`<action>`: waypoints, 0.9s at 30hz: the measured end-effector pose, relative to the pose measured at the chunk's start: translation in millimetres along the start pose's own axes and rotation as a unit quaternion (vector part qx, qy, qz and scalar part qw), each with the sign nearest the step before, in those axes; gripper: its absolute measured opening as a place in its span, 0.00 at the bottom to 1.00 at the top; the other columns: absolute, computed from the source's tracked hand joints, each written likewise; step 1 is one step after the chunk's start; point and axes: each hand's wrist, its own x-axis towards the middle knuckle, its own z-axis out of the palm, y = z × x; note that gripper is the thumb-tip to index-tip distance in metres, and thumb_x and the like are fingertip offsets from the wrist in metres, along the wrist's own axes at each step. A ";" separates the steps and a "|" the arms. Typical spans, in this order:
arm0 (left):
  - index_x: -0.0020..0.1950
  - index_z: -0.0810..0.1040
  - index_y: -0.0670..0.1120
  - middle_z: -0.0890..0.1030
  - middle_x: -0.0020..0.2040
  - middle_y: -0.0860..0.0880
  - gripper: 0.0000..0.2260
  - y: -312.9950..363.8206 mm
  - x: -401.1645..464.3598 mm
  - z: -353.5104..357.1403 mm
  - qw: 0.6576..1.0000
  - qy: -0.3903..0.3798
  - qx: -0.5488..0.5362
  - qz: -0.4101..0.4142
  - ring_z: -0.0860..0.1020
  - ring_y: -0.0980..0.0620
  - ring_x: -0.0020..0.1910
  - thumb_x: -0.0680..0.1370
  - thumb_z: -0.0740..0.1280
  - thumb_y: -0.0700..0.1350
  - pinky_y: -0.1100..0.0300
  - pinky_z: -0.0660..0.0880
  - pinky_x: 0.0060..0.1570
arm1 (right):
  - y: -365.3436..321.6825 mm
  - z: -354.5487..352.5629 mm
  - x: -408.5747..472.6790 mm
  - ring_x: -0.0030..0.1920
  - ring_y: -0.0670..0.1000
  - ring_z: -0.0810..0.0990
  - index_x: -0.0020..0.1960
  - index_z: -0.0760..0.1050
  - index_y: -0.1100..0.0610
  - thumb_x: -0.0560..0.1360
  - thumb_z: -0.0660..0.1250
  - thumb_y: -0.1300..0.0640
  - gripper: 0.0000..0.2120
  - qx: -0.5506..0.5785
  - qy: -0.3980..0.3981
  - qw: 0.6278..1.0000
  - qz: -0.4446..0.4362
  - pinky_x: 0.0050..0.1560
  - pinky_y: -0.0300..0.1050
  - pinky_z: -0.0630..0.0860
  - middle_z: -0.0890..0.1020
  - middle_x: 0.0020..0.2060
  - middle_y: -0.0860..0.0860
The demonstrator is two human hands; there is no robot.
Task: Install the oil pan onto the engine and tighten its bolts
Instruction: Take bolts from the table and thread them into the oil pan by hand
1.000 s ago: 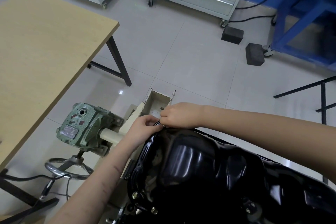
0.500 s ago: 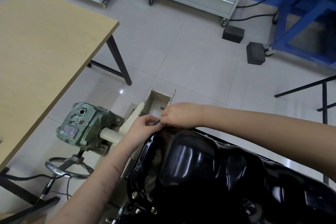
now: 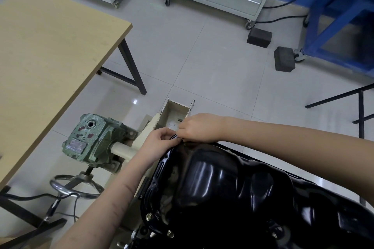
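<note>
Black oil pan (image 3: 232,194) lies dome-up, long axis lower-right.

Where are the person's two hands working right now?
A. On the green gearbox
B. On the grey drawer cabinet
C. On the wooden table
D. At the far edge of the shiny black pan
D: the left hand and right hand meet at the far rim of the black oil pan.

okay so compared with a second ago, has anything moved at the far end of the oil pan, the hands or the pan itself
Almost nothing visibly changed. The left hand and right hand stay together at the far rim of the oil pan, fingers curled over something small there; what they hold is too hidden to tell. The pan, the green gearbox and the table have not moved.
</note>
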 end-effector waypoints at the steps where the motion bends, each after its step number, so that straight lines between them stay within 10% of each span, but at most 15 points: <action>1: 0.42 0.77 0.44 0.75 0.33 0.47 0.04 -0.4 0.1 -0.1 1.000 0.000 0.000 0.000 0.72 0.55 0.32 0.73 0.69 0.36 0.69 0.69 0.33 | 0.0 -0.3 0.3 0.55 0.56 0.73 0.59 0.68 0.62 0.81 0.51 0.59 0.12 0.004 -0.004 1.000 0.000 0.47 0.48 0.68 0.75 0.54 0.57; 27: 0.44 0.77 0.43 0.79 0.38 0.43 0.05 0.3 -4.7 -4.6 0.999 -0.027 -0.026 -0.010 0.75 0.51 0.36 0.75 0.66 0.33 0.63 0.71 0.39 | 1.2 7.3 -1.5 0.57 0.54 0.72 0.60 0.69 0.62 0.81 0.50 0.52 0.16 0.073 0.022 0.997 0.028 0.50 0.46 0.66 0.73 0.55 0.56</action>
